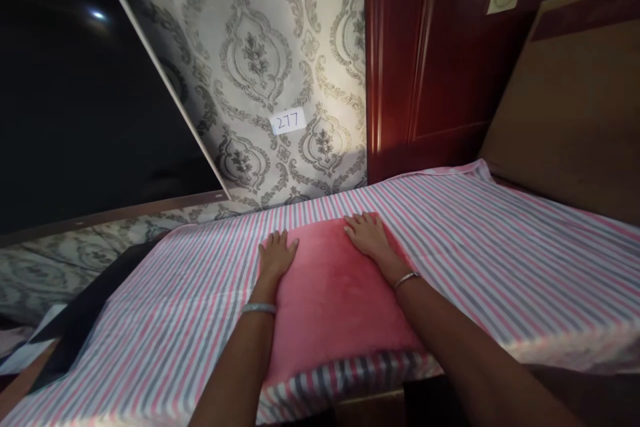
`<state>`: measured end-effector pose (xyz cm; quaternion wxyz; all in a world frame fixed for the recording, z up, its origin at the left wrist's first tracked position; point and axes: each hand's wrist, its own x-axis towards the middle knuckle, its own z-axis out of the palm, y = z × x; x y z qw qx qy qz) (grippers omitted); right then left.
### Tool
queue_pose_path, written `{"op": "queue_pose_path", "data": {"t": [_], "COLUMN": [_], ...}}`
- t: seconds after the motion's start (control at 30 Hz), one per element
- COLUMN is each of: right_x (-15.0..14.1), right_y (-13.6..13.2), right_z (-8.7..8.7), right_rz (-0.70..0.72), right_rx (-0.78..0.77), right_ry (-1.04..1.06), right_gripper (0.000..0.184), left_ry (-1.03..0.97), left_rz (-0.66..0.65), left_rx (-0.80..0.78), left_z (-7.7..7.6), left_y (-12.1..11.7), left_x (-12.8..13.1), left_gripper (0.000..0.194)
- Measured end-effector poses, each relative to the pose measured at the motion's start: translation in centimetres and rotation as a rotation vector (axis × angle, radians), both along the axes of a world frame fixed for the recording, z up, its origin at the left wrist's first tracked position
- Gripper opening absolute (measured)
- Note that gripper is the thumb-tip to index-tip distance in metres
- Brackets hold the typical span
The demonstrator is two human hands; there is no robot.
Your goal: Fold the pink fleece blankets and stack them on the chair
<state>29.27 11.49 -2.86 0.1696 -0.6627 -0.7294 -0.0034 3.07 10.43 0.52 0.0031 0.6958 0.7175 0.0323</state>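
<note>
A pink plush cloth (325,307), roughly rectangular and lying flat, covers the middle of the striped tablecloth (200,300). My left hand (277,255) rests on its far left corner, fingers spread. On the far right corner lies my right hand (367,233), palm down with the fingers apart. Both hands press on the cloth from above and grip nothing. The near edge of the pink cloth reaches the front edge of the table, between my forearms.
Behind the table stands a patterned wall with a paper label (288,121) reading 277. A large dark screen (90,93) hangs at the left. Dark red panelling (425,47) and a big cardboard box (575,107) are at the right. A black object (100,300) sits by the left edge.
</note>
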Motion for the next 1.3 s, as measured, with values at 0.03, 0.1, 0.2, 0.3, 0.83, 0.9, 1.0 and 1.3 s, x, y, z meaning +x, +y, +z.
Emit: {"op": "queue_pose_path", "data": {"t": [0.03, 0.1, 0.2, 0.3, 0.83, 0.9, 1.0, 1.3], "right_x": [0.0, 0.1, 0.2, 0.1, 0.4, 0.4, 0.2, 3.1], "right_y": [-0.1, -0.2, -0.2, -0.3, -0.1, -0.2, -0.4, 0.3], "right_z": [0.1, 0.2, 0.3, 0.2, 0.1, 0.1, 0.3, 3.4], "right_rz": [0.002, 0.009, 0.009, -0.005, 0.024, 0.032, 0.027, -0.213], "right_rx": [0.002, 0.009, 0.012, -0.002, -0.024, -0.025, -0.039, -0.1], "right_ry": [0.0, -0.005, -0.012, 0.0, 0.045, 0.064, 0.1, 0.345], "right_gripper": [0.05, 0.05, 0.05, 0.049, 0.049, 0.048, 0.048, 0.056], "left_ry": [0.012, 0.04, 0.04, -0.019, -0.013, -0.091, -0.256, -1.033], "left_rz": [0.003, -0.004, -0.121, -0.381, -0.069, 0.025, 0.058, 0.172], "left_rx": [-0.006, 0.013, 0.109, 0.088, 0.008, 0.008, 0.01, 0.044], "left_z": [0.5, 1.6, 2.8, 2.1, -1.3, -2.0, -2.9, -1.0], "left_y": [-0.1, -0.8, -3.6, -7.7, -13.6, -14.3, -14.7, -9.8], "left_x": [0.3, 1.5, 5.0, 9.3, 0.9, -1.4, -3.5, -6.1], "left_gripper": [0.065, 0.064, 0.062, 0.06, 0.063, 0.063, 0.067, 0.058]}}
